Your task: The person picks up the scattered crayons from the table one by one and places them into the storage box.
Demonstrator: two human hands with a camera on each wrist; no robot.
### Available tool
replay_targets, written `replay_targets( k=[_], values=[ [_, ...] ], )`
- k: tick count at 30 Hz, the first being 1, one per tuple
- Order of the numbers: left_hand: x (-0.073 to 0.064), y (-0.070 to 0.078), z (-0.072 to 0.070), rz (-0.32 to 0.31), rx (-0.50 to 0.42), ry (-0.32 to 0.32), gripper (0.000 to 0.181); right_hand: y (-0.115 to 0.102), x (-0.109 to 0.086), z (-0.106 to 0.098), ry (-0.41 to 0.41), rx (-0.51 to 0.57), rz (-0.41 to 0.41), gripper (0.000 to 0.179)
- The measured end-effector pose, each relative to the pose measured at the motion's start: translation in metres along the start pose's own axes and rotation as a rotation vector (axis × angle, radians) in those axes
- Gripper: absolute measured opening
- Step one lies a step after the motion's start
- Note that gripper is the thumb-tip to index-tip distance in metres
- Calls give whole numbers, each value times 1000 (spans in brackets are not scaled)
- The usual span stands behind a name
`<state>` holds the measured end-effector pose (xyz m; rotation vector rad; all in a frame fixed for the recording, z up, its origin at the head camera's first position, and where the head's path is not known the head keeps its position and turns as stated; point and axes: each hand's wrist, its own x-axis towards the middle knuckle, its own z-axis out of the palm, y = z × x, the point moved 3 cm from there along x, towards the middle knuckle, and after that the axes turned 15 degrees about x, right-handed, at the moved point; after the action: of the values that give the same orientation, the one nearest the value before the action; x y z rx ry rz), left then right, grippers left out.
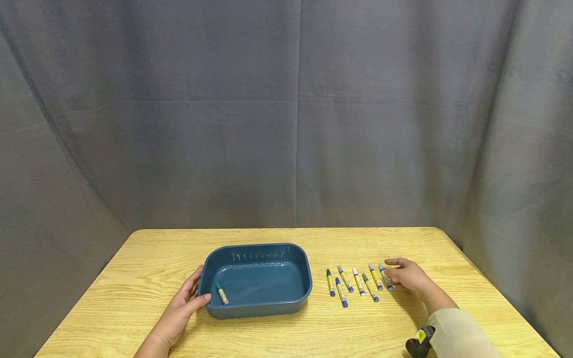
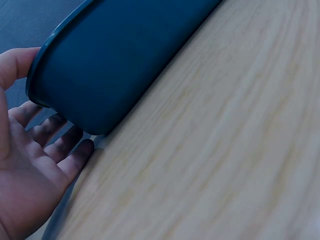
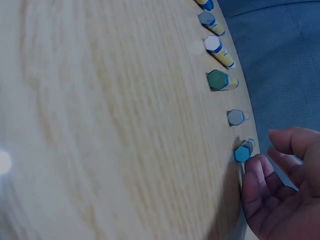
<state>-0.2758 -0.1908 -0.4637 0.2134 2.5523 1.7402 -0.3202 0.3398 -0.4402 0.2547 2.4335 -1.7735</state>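
Observation:
At the left end of a dark teal plastic tray, my left hand grips the wall, thumb over the rim and fingers along the outside. One green crayon with a yellow wrapper lies inside, near the tray's left wall. My right hand hovers at the right end of a row of crayons. Its thumb and fingers are apart, with fingertips right beside a light blue crayon. To the left of that lie a grey crayon, a green crayon and a white crayon.
Farther left in the row, nearer the tray, are a dark crayon, a blue crayon and another grey one. All rest on a wooden table. A grey curtain hangs behind and at both sides.

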Motion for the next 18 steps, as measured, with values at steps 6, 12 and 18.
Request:
replay_targets(
  k=[6,12,18],
  values=[
    [0,0,0,2,-7,0,76,5,3,1,14,-26,-11,51],
    [-1,0,-1,-9,-1,-2,76,5,5,6,43,-90,-51,50],
    [-1,0,-1,-26,5,-8,77,4,5,10,68,-150,-69,55]
  ],
)
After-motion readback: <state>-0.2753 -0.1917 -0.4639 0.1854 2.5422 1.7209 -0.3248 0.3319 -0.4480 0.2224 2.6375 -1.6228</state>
